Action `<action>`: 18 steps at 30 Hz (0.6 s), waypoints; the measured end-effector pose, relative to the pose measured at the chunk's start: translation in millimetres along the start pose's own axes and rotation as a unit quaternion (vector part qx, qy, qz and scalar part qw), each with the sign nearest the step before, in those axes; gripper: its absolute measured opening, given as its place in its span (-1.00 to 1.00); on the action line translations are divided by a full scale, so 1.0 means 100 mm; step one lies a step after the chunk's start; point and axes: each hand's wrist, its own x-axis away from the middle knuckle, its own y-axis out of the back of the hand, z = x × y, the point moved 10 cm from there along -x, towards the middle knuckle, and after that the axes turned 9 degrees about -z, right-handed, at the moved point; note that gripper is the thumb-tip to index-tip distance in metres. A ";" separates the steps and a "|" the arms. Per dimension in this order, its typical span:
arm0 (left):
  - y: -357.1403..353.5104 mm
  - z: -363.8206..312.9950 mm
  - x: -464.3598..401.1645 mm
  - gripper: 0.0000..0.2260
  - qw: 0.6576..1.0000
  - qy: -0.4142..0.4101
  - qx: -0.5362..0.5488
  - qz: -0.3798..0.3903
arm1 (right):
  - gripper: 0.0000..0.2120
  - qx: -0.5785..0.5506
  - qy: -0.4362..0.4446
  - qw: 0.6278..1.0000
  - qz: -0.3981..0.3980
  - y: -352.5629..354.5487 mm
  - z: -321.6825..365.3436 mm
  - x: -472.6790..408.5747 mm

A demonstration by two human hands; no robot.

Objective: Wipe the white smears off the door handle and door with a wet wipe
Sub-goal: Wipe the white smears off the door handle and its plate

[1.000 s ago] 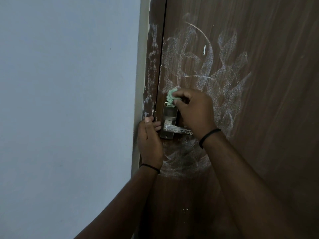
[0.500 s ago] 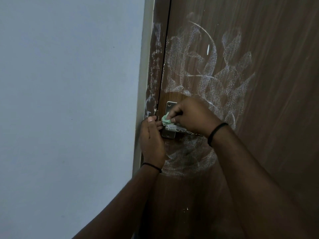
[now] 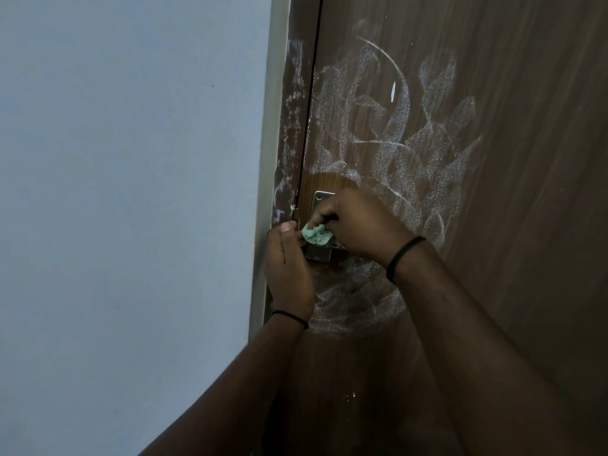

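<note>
Green crumpled wipe [image 3: 316, 234] — one — pinched in the right hand [image 3: 358, 225] against the upright handle plate [image 3: 318, 253]; the left hand [image 3: 289, 261], holding nothing, rests on the door [image 3: 493, 192] edge.

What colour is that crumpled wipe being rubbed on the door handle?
Pale mint green. The wipe shows best in the head view, pinched in the right hand against the metal handle plate.

A pale wall [image 3: 131, 192] meets the door frame [image 3: 268, 159].
</note>
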 end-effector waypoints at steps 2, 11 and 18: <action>0.01 0.00 0.01 -0.68 1.000 -0.003 -0.003 0.005 | -0.72 -0.039 -0.007 0.999 0.007 0.02 -0.08 0.04; 0.00 -0.03 0.02 -0.70 1.000 -0.013 -0.004 0.011 | -0.80 -0.099 -0.022 0.994 -0.038 0.12 -0.21 0.03; -0.01 -0.03 0.01 -0.71 1.000 -0.016 -0.006 0.010 | -0.71 0.006 0.010 1.000 -0.026 0.00 -0.04 0.06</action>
